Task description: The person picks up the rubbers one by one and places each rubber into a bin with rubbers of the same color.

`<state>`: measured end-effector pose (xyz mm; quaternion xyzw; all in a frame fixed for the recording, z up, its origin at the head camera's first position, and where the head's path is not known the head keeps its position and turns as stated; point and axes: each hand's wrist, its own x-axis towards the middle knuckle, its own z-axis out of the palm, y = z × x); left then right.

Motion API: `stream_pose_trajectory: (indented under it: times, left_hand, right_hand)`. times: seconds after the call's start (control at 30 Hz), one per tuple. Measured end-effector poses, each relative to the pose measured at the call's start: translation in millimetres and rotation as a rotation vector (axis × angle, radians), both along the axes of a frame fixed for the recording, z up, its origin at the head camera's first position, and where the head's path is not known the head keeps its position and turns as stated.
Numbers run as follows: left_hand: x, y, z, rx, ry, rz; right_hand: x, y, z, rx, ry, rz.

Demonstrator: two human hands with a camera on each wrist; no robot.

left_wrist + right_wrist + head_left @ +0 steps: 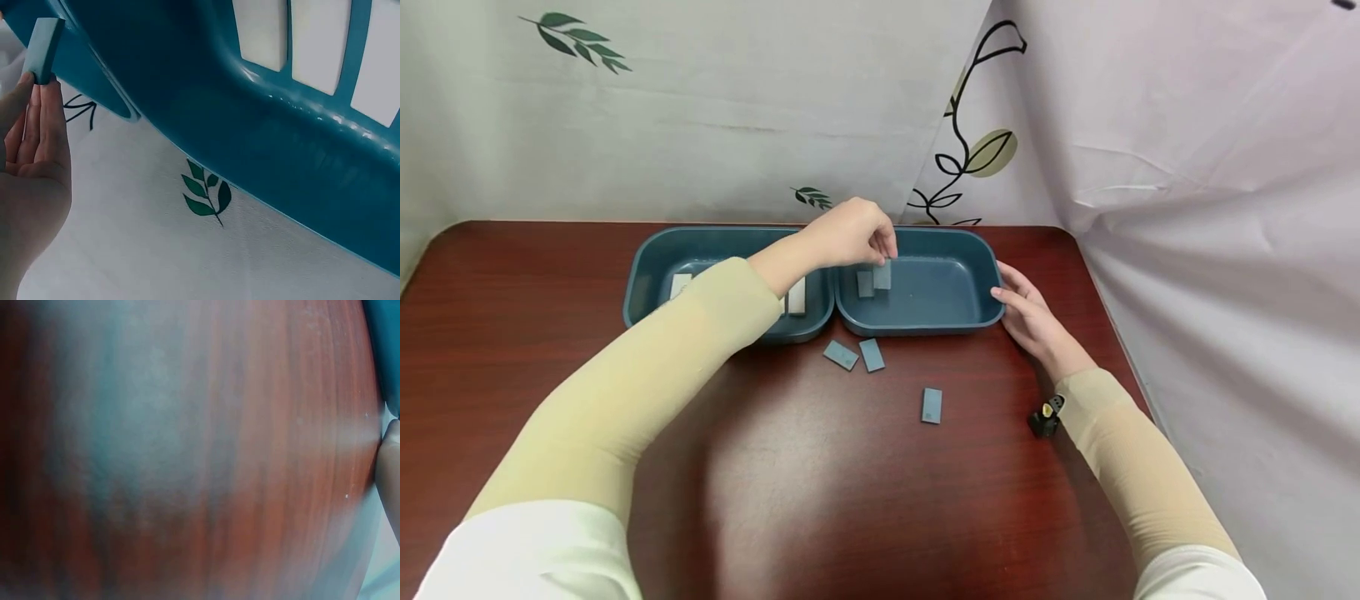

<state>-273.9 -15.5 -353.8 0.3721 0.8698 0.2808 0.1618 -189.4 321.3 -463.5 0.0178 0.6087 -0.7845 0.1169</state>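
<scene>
My left hand (853, 233) reaches over the right-hand blue tray (917, 328) and pinches a small blue-grey rectangular tile (44, 50) between thumb and fingertips. Beside it in the head view, a similar tile (865, 284) lies at the tray's left end. At the opposite end of that tray, my right hand (1033, 321) rests against the outer wall, with the thumb up at the rim. Three more blue-grey tiles are on the table: one angled tile (841, 355), another tile (872, 355) close by it, and a third tile (932, 406) nearer to me.
A second blue tray (638, 279) adjoins on the left, partly hidden by my left forearm. White blocks (320, 44) lie in it in a row. A small black object (1043, 419) is by my right wrist. Patterned white cloth (737, 108) hangs behind the brown table (820, 500).
</scene>
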Motion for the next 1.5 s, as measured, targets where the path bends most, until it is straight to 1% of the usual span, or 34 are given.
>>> stream_pose_trajectory:
  times: [0.17,0.33,0.53,0.73,0.9,1.13,1.3,1.5]
  left_hand:
    - [-10.1,5.2,-1.5,-0.019,-0.01,-0.025]
    - [-16.6,11.2,-5.5,-0.028,-0.022,-0.039]
    - [-21.7,14.9,-12.2,-0.048,-0.04,-0.033]
    - [-26.8,14.0,-22.7,-0.073,-0.047,-0.021]
    - [-28.3,13.9,-32.2,-0.064,-0.055,-0.02]
    - [-28.7,16.6,-42.7,-0.083,-0.035,-0.035]
    - [-28.8,17.6,-45.4,-0.084,-0.022,-0.024]
    - [-29.0,17.1,-47.9,-0.082,-0.027,0.004]
  right_hand:
    - [-0.1,0.3,-0.9,-0.003,-0.002,-0.001]
    - [0.0,0.2,-1.8,-0.001,0.003,-0.005]
    - [0.0,-0.3,-1.5,-0.003,0.008,-0.002]
    - [-0.4,-1.3,-0.8,0.0,0.012,0.001]
    - [-0.3,-1.4,-0.4,-0.005,0.011,0.0]
    - [0.0,-0.4,-0.6,-0.002,0.002,0.0]
    - [0.1,-0.2,-0.7,-0.004,0.01,-0.001]
    - [-0.5,-0.5,-1.6,-0.019,0.014,-0.007]
